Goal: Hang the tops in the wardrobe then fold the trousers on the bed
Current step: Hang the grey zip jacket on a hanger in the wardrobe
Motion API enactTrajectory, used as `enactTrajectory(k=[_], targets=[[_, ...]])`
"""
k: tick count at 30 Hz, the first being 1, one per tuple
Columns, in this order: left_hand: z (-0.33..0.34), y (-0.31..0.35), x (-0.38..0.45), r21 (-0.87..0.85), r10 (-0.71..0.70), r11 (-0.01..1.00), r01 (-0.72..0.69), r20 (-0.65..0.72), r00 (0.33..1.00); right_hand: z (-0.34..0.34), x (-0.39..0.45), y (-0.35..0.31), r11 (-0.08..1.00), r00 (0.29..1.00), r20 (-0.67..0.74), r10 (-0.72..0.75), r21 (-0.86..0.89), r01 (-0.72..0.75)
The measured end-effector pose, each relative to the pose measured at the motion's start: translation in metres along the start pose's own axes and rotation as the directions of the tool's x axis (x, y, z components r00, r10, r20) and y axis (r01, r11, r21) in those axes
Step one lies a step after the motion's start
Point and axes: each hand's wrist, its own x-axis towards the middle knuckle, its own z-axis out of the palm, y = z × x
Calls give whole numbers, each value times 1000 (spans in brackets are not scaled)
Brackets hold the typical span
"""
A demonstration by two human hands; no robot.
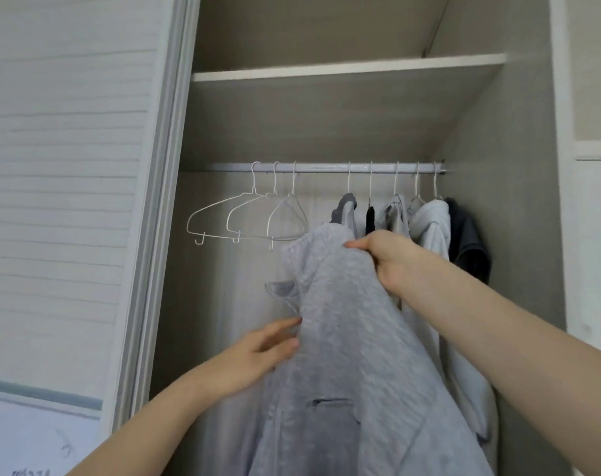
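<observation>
While the right hand grips the upper edge of a light grey fleecy top, its fingers curled tight into the fabric, the left hand lies lower and to the left of that grip with fingers nearly straight, their tips touching the garment's left edge. A thin wire hanger seems to poke out of the top just above the left fingertips, though blur makes this hard to confirm. The top hangs down from the right grip inside the open wardrobe, a small dark pocket slit showing low on its front.

Above both hands runs the rail. Up and to the left of the right grip, three bare white hangers dangle from it. Directly above and to the right of that grip, several hung garments in grey, black and pale tones crowd together on the rail, the rightmost a dark one against the wardrobe's side wall. A shelf crosses higher up, and a slatted sliding door stands far to the left of the left hand
</observation>
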Motion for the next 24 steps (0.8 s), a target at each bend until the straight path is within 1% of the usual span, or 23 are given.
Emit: enactTrajectory(k=[3, 4, 6, 7, 8, 9, 10, 11, 12, 14, 15, 17, 20, 22, 24], targets=[[-1, 25, 2, -148, -47, 988, 45, -6, 999, 33, 17, -3, 998, 997, -26, -68, -4, 68], [-3, 31, 2, -156, -37, 987, 36, -8, 999, 41, 23, -4, 996, 996, -42, -83, 8, 83], [-4, 44, 0, -162, 24, 987, -18, 34, 999, 55, 35, -6, 992, 991, -51, -121, 19, 122], [-6, 49, 2, -211, 55, 977, -41, 57, 997, 63, 42, -10, 986, 985, -51, -167, 6, 167], [-7, 52, 4, -302, 69, 952, -46, 67, 995, 69, 48, -12, 979, 977, -65, -202, 17, 204], [-9, 56, 7, -372, 57, 928, -31, 60, 997, 74, 55, -16, 973, 973, -80, -218, 57, 223], [-12, 58, 9, -382, 56, 924, -38, 36, 998, 79, 62, -20, 967, 968, -107, -228, 87, 238], [-13, 60, 12, -307, 76, 949, -73, -5, 997, 82, 69, -24, 963, 964, -110, -242, 96, 253], [-15, 58, 19, -166, 99, 980, -109, -67, 993, 86, 74, -28, 959, 958, -108, -264, 71, 273], [-18, 50, 30, 123, 116, 988, -91, -215, 970, 87, 86, -33, 948, 942, -118, -315, 3, 318], [-19, 44, 37, 213, 129, 975, -67, -292, 948, 89, 95, -35, 939, 933, -112, -342, -18, 342], [-20, 30, 55, 265, 138, 963, -38, -370, 919, 88, 112, -38, 909, 901, -124, -415, -107, 403], [-27, 16, 92, 294, 178, 954, -51, -421, 889, 86, 142, -49, 828, 822, -183, -539, -291, 478], [-32, 6, 122, 356, 234, 932, -66, -453, 861, 84, 161, -59, 789, 786, -175, -593, -321, 524], [-32, -5, 150, 380, 281, 920, -96, -469, 837, 83, 178, -65, 771, 775, -175, -607, -366, 521]])
